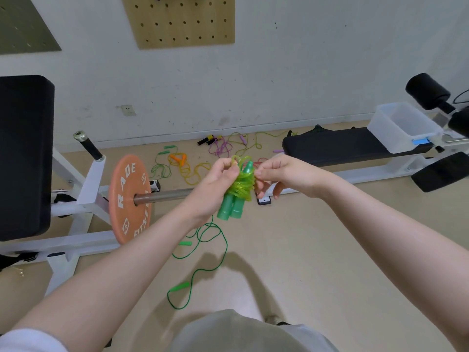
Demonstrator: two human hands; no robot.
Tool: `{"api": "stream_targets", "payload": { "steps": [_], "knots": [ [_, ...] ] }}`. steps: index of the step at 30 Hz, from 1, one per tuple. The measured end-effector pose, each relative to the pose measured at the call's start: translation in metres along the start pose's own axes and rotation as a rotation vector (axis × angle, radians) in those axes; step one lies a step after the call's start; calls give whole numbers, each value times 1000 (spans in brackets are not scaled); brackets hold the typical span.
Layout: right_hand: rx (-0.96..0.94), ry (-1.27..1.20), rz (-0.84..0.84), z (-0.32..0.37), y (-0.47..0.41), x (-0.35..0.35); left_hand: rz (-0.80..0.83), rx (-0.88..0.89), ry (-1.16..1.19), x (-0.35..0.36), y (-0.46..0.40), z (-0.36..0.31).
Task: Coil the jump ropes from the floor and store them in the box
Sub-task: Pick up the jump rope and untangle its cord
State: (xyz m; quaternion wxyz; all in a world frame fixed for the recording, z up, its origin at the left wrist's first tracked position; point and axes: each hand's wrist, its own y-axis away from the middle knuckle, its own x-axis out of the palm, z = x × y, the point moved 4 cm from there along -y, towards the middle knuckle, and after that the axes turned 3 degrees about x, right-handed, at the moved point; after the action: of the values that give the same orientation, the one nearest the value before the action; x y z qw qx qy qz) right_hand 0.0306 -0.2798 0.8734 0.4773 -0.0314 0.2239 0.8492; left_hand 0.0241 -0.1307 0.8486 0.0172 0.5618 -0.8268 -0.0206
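A translucent green jump rope (239, 190) is held in front of me, its cord wound in tight turns round its two green handles. My left hand (215, 189) grips the bundle from the left, thumb and fingers on the top loops. From the right, my right hand (281, 175) pinches the cord near the top of the bundle. On the floor below lies a dark green rope (203, 252), uncoiled. Further back lie an orange-handled rope (182, 165), a purple rope (223, 146) and a black-handled one (209, 141). The clear plastic box (403, 128) stands on the black bench at the right.
A barbell with an orange weight plate (130, 199) rests on a white rack at the left, beside a black pad (24, 156). A flat black bench (342, 146) on a white frame crosses the right side. The wall behind carries a wooden pegboard (182, 20).
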Motion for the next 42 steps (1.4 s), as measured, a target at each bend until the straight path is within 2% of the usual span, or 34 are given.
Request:
{"api": "stream_targets", "payload": {
  "steps": [3,7,11,13,15,19,22,24,26,28,33,35,42],
  "knots": [
    [8,-69,-39,2,-1,2,60,62,100,7,0,-1],
    [22,-210,-132,10,-4,-2,-40,137,159,5,-5,-10],
    [112,-485,-160,9,-4,4,-167,208,-2,-10,-2,-13],
    [57,-595,-228,11,-5,8,-190,225,-75,-18,0,-12],
    [-78,-616,-277,18,-7,12,-230,214,-59,-24,2,-11],
    [-222,-851,-272,34,-8,25,-285,144,219,-29,7,-14],
    [-254,-1035,-231,43,-13,40,-206,83,561,-26,8,-16],
    [-257,-1060,-244,48,-16,48,-195,74,652,-26,10,-21],
    [-253,-1038,-248,53,-18,55,-197,95,602,-30,14,-24],
    [-237,-953,-255,55,-19,61,-198,131,418,-36,19,-25],
    [-156,-516,-339,58,-16,78,-223,210,-89,-56,34,-29],
    [-163,-335,-383,60,-16,85,-229,226,-214,-61,40,-29],
    [-240,-17,-553,51,-15,96,-200,168,-147,-71,54,-22]
  ]
}}
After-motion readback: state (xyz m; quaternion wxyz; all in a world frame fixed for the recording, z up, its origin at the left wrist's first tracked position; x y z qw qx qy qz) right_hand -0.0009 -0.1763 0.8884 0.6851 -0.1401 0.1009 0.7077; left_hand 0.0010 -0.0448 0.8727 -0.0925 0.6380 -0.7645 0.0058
